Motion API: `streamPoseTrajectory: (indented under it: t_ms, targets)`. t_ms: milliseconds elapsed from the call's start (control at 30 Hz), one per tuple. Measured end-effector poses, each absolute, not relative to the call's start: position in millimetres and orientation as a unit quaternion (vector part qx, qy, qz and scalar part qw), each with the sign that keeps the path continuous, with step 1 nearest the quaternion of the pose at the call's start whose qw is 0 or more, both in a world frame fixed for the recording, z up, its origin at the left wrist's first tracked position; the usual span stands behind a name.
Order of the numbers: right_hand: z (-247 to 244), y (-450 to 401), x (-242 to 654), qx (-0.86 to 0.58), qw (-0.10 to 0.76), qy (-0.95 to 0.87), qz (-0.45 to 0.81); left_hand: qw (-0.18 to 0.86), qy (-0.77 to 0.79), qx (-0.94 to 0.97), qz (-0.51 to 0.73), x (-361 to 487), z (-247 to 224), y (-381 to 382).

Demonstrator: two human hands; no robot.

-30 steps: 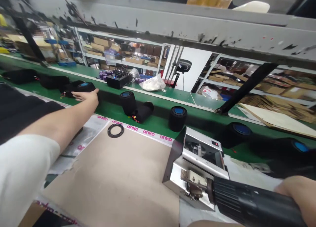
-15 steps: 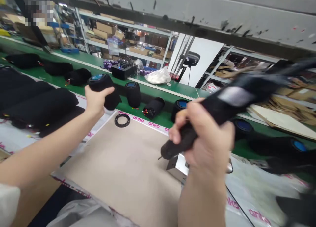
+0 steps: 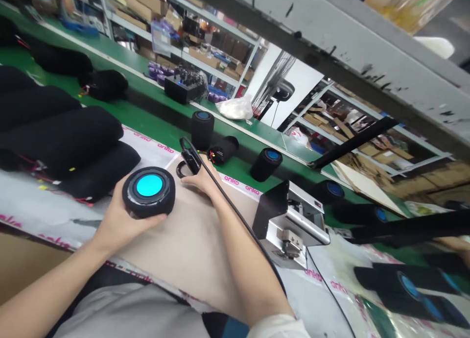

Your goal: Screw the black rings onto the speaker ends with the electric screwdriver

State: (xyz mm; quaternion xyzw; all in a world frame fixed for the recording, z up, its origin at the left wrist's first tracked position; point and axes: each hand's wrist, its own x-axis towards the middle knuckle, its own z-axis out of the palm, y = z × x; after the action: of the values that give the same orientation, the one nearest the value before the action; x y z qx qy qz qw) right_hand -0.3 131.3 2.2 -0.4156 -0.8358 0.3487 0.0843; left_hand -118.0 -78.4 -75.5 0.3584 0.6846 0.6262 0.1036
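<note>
My left hand (image 3: pixel 123 225) is wrapped round a black cylindrical speaker (image 3: pixel 149 193) with a bright blue disc on its upturned end, held over the left side of the beige board (image 3: pixel 183 250). Farther forward, my right hand (image 3: pixel 203 179) holds a black corded tool (image 3: pixel 191 160), its cable running back along my forearm. The fingers of that hand are at the black ring (image 3: pixel 181 170) near the board's far edge. Part of the ring is hidden by the hand and tool.
A silver and black machine (image 3: pixel 293 225) stands right of the board. Black fabric-covered cylinders (image 3: pixel 73 137) with wires lie at the left. More speakers (image 3: pixel 266 164) stand or lie along the green bench (image 3: pixel 161 125). A grey beam (image 3: pixel 330 39) crosses overhead.
The left hand has brought the speaker from the green bench back over the board. My right hand has moved left and forward with the tool, down to the ring. The view has tilted.
</note>
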Motion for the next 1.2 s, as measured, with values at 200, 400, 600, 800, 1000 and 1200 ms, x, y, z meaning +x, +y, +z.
streamPoseTrajectory:
  t_ms: [200, 400, 600, 800, 1000, 1200]
  targets:
    - [-4.7, 139.8, -22.9, -0.429, 0.06, -0.843, 0.32, 0.168, 0.643, 0.455, 0.593, -135.8, -64.8, -84.7]
    - [64.8, 109.0, 24.4, -0.429, 0.115, -0.803, 0.398, 0.198, 0.626, 0.469, 0.59, -143.4, -42.4, -82.2]
    - [114.5, 68.6, 80.6, -0.198, 0.168, -0.819, 0.512, 0.316, 0.513, 0.522, 0.603, -129.8, -35.2, -60.8]
    - [116.1, 66.5, 95.4, -0.182, 0.08, -0.894, 0.401, 0.403, 0.457, 0.577, 0.543, -109.4, -30.7, -41.0]
    - [101.3, 73.9, 117.8, -0.163, 0.15, -0.852, 0.474, 0.408, 0.452, 0.594, 0.526, -113.1, -37.1, -40.7]
    - [84.6, 71.6, 136.3, -0.205, 0.226, -0.795, 0.524, 0.355, 0.494, 0.583, 0.539, -109.0, -34.6, -44.7]
